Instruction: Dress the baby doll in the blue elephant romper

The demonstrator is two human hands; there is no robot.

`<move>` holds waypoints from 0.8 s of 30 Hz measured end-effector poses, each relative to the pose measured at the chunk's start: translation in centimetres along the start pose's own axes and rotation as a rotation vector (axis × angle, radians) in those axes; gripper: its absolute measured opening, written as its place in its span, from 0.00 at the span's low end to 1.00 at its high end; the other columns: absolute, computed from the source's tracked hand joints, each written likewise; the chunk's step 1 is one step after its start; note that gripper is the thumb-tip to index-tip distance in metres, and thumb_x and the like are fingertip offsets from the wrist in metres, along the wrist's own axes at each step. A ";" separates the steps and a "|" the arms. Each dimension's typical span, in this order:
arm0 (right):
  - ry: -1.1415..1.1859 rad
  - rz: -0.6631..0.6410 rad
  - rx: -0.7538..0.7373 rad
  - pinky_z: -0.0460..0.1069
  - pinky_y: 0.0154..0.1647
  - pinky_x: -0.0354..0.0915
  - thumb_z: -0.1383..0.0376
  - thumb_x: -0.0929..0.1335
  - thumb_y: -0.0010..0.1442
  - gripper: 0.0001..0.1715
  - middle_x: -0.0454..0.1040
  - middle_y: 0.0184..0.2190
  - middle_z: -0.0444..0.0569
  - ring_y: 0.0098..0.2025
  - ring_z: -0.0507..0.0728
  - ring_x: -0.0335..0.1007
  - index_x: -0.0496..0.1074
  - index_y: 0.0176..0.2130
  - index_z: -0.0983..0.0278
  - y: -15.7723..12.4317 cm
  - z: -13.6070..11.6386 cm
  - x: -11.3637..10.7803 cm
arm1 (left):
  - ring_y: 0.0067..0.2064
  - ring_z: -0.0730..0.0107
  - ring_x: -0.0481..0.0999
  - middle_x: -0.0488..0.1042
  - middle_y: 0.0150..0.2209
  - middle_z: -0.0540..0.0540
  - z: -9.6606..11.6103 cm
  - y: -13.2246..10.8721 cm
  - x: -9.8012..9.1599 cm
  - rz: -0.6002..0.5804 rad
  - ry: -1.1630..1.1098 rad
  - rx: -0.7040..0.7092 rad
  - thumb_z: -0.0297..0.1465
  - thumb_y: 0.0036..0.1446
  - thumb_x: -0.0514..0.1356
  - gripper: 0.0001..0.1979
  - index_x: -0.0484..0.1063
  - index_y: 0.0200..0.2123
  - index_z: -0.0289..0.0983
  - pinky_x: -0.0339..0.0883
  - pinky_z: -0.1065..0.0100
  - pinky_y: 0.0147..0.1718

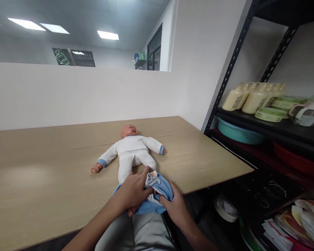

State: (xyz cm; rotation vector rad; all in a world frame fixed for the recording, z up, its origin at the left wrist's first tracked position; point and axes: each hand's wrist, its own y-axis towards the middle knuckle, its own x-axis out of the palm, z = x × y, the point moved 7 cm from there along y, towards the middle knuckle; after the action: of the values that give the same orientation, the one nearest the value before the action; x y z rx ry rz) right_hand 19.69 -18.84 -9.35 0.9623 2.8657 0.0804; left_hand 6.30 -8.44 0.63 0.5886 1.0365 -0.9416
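A baby doll (134, 148) lies on its back on the wooden table (54, 184), head toward the wall and arms spread. Its body is white cloth, and a white top with blue cuffs covers its chest and arms. Around its lower legs, at the table's front edge, is a bunched piece of blue baby clothing (163, 190) with a white and orange cartoon patch. My left hand (136, 190) grips the garment from the left, close to one of the doll's feet. From the right, my right hand (176, 202) pinches its edge. The doll's other foot is mostly hidden in the cloth.
To the right stands a black metal shelf (235, 120) with cream-coloured bottles (256, 99), green round containers (269, 114), a teal basin (238, 132) and a red basin (298, 160). A low white wall (81, 97) with an opening above borders the table's back. Packets (300, 223) lie at lower right.
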 end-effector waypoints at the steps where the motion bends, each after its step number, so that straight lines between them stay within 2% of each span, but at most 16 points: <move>1: 0.015 -0.023 -0.010 0.59 0.58 0.72 0.65 0.74 0.49 0.31 0.83 0.47 0.51 0.51 0.65 0.78 0.77 0.54 0.61 -0.1 -0.1 0.4 | 0.51 0.42 0.80 0.81 0.48 0.37 -0.2 0.0 -0.1 -0.004 -0.065 0.005 0.34 0.64 0.55 0.23 0.61 0.60 0.37 0.66 0.53 0.50; 4: 0.031 -0.087 -0.061 0.57 0.54 0.73 0.66 0.73 0.51 0.27 0.82 0.43 0.49 0.47 0.63 0.79 0.76 0.52 0.60 -0.4 -0.5 1.7 | 0.50 0.53 0.79 0.78 0.48 0.43 -0.5 0.0 -0.9 0.004 -0.359 0.059 0.29 0.59 0.57 0.20 0.62 0.56 0.40 0.69 0.60 0.49; 7: -0.020 -0.070 -0.151 0.54 0.52 0.73 0.67 0.73 0.53 0.27 0.80 0.45 0.49 0.48 0.62 0.77 0.73 0.53 0.60 -0.4 -1.1 2.5 | 0.51 0.60 0.77 0.74 0.49 0.47 -0.8 -0.3 -1.9 0.056 -0.598 0.117 0.25 0.56 0.57 0.22 0.63 0.54 0.41 0.69 0.65 0.51; 10: -0.100 -0.059 -0.218 0.52 0.47 0.72 0.67 0.72 0.57 0.22 0.79 0.44 0.48 0.45 0.60 0.76 0.71 0.52 0.59 0.1 -1.8 2.4 | 0.49 0.62 0.76 0.72 0.48 0.49 -1.5 -0.9 -2.5 0.089 -0.631 0.134 0.23 0.55 0.57 0.26 0.63 0.57 0.42 0.69 0.66 0.51; 13: -0.153 -0.169 -0.287 0.50 0.44 0.71 0.66 0.70 0.62 0.15 0.78 0.39 0.46 0.40 0.57 0.75 0.72 0.49 0.59 1.1 -2.9 2.3 | 0.49 0.59 0.76 0.74 0.50 0.48 -2.5 -1.5 -2.6 0.081 -0.597 0.128 0.25 0.56 0.58 0.29 0.63 0.61 0.42 0.69 0.63 0.52; 15: -0.150 -0.216 -0.369 0.52 0.52 0.70 0.63 0.73 0.61 0.12 0.77 0.44 0.49 0.48 0.60 0.75 0.74 0.46 0.59 2.0 -4.2 1.9 | 0.56 0.54 0.75 0.75 0.54 0.45 -3.3 -1.7 -2.7 0.081 -0.582 0.141 0.25 0.58 0.58 0.28 0.64 0.62 0.41 0.66 0.60 0.59; 17: -0.073 -0.291 -0.410 0.55 0.63 0.65 0.60 0.76 0.59 0.15 0.73 0.56 0.54 0.61 0.64 0.69 0.75 0.45 0.59 3.3 -5.0 1.8 | 0.63 0.51 0.71 0.75 0.59 0.43 -3.8 -1.7 -2.8 0.083 -0.576 0.163 0.27 0.61 0.59 0.26 0.66 0.63 0.40 0.61 0.57 0.65; 18: -0.017 -0.355 -0.386 0.56 0.65 0.64 0.58 0.77 0.58 0.17 0.71 0.59 0.54 0.63 0.65 0.67 0.75 0.46 0.59 4.1 -5.1 1.9 | 0.65 0.50 0.70 0.75 0.61 0.42 -4.0 -1.6 -2.8 0.080 -0.577 0.171 0.29 0.63 0.59 0.25 0.67 0.63 0.40 0.60 0.56 0.66; 19: 0.038 -0.425 -0.326 0.56 0.64 0.64 0.55 0.78 0.58 0.20 0.72 0.58 0.53 0.62 0.64 0.69 0.74 0.46 0.59 4.9 -4.9 2.2 | 0.65 0.49 0.70 0.75 0.62 0.42 -4.2 -1.5 -2.9 0.069 -0.579 0.174 0.32 0.65 0.60 0.24 0.68 0.63 0.40 0.60 0.56 0.66; 22: 0.111 -0.549 -0.107 0.56 0.56 0.68 0.51 0.78 0.58 0.23 0.77 0.43 0.46 0.48 0.60 0.74 0.72 0.46 0.59 7.2 -3.4 2.7 | 0.60 0.49 0.75 0.78 0.59 0.43 -4.0 -1.1 -3.0 0.025 -0.595 0.176 0.40 0.67 0.62 0.24 0.70 0.63 0.41 0.65 0.56 0.63; 24: 0.096 -0.568 -0.043 0.56 0.56 0.68 0.50 0.78 0.57 0.24 0.77 0.42 0.45 0.48 0.60 0.74 0.73 0.46 0.59 8.4 -2.7 2.8 | 0.57 0.50 0.77 0.80 0.56 0.45 -3.7 -0.9 -3.1 0.023 -0.596 0.180 0.43 0.67 0.63 0.23 0.73 0.61 0.42 0.67 0.57 0.60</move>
State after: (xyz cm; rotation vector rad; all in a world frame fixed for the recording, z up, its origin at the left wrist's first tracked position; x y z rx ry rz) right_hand 22.17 -10.51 -6.19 0.1143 3.0854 0.1364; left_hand 3.19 -4.82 1.93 0.4239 0.4140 -1.1071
